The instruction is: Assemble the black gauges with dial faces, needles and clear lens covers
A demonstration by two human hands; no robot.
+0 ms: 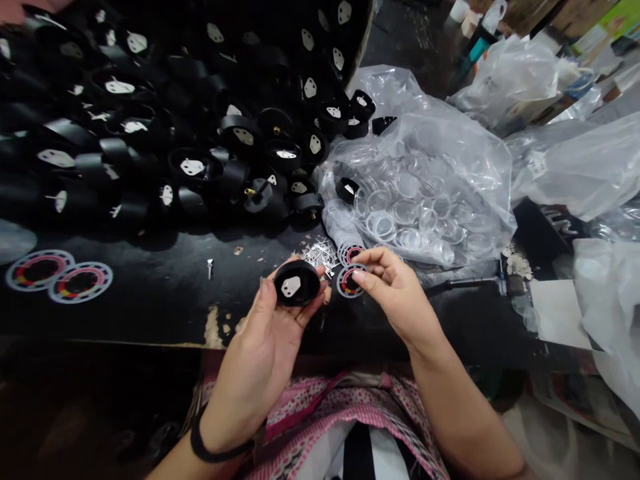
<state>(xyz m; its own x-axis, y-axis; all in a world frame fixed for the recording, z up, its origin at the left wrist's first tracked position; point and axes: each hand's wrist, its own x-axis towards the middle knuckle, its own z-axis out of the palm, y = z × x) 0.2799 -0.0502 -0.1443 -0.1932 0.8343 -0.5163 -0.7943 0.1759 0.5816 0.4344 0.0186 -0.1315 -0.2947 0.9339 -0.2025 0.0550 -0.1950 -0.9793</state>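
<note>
My left hand [265, 340] is closed round a black round gauge housing [307, 285], its open side up and a pale metal plate showing inside. A little to its right, my right hand [393, 290] pinches a printed gauge dial [345, 283] between thumb and fingers. The dial is apart from the housing. Just behind it lies a fanned row of more dials [343, 227]. Beside that row is a heap of small white gauge pointers [319, 255], partly hidden by my left fingers.
Many black housings [240, 130] are piled across the back left. A clear plastic bag [465, 160] spills round clear covers [405, 212]. Two dials [81, 283] and a single pointer [210, 268] lie at left. A screwdriver-like tool [473, 283] and white card [560, 312] lie at right.
</note>
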